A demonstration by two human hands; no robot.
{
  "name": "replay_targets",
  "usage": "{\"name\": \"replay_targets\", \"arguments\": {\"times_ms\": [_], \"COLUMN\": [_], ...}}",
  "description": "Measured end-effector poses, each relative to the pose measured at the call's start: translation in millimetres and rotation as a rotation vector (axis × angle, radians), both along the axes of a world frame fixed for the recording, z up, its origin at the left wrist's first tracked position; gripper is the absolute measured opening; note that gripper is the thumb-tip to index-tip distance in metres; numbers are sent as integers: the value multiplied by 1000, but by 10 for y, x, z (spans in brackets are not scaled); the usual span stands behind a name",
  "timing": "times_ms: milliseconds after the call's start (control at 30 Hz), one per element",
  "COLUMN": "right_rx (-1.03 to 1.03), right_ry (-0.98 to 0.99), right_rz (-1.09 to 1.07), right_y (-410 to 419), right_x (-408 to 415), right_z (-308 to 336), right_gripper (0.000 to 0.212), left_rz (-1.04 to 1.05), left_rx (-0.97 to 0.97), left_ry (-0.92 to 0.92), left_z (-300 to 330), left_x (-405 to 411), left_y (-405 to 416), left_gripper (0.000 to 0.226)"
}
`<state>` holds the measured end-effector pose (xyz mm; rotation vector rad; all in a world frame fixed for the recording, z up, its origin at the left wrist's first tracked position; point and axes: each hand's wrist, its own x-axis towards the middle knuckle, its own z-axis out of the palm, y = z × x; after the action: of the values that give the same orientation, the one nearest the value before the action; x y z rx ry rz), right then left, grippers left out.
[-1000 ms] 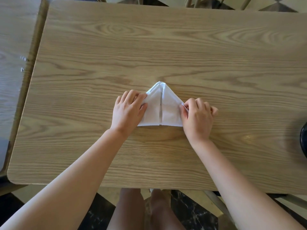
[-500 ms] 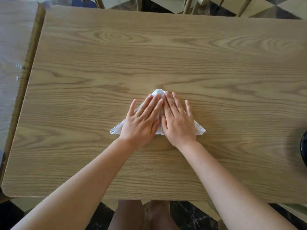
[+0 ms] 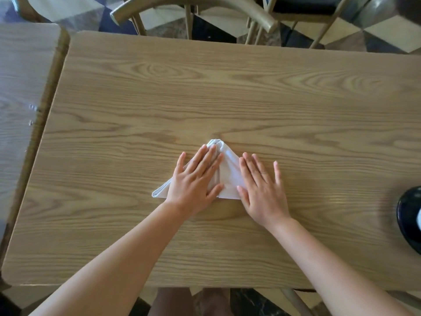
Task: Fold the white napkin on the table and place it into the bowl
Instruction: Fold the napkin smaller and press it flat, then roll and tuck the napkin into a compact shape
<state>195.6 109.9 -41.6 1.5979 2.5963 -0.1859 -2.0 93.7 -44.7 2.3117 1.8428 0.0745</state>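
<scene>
The white napkin (image 3: 229, 176) lies folded into a triangle near the middle of the wooden table (image 3: 227, 99), its peak pointing away from me. My left hand (image 3: 196, 181) lies flat on its left half, fingers spread. My right hand (image 3: 262, 185) rests flat over its right corner, fingers apart, partly on the bare wood. The napkin's left corner sticks out past my left wrist; its right corner is hidden. A dark glossy bowl (image 3: 409, 217) is cut off by the right edge of the view.
A second wooden table (image 3: 20, 87) adjoins on the left. Metal-framed chairs (image 3: 193, 5) stand beyond the far edge over a checkered floor. My knees show below the near edge.
My hands went from pinching the napkin's side corners to lying flat on it. Since half a second ago my right hand has slid to the right, uncovering the napkin's centre.
</scene>
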Motion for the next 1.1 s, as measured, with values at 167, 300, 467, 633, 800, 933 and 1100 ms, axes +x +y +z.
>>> {"name": "replay_targets", "arguments": {"times_ms": [167, 300, 467, 633, 800, 933, 1100], "right_rx": [-14, -17, -64, -38, 65, 3, -210], "right_ry": [31, 44, 10, 76, 339, 438, 534], "right_rz": [4, -5, -27, -177, -502, -622, -697], "right_y": [4, -3, 3, -93, -302, -288, -189], "right_x": [-10, 7, -19, -50, 69, 145, 167], "right_z": [18, 10, 65, 146, 192, 207, 244], "right_gripper": [60, 60, 61, 68, 69, 46, 18], "left_rz": [-105, -223, -207, -117, 143, 371, 468], "left_rx": [-1, 35, -38, 74, 115, -322, -599], "left_ry": [-9, 0, 9, -9, -425, -779, -956], "left_z": [86, 16, 51, 212, 487, 543, 536], "left_x": [-208, -686, -699, -434, 150, 180, -23], "left_y": [-50, -213, -203, -258, -206, 133, 511], "left_gripper": [61, 54, 54, 62, 45, 22, 27]}}
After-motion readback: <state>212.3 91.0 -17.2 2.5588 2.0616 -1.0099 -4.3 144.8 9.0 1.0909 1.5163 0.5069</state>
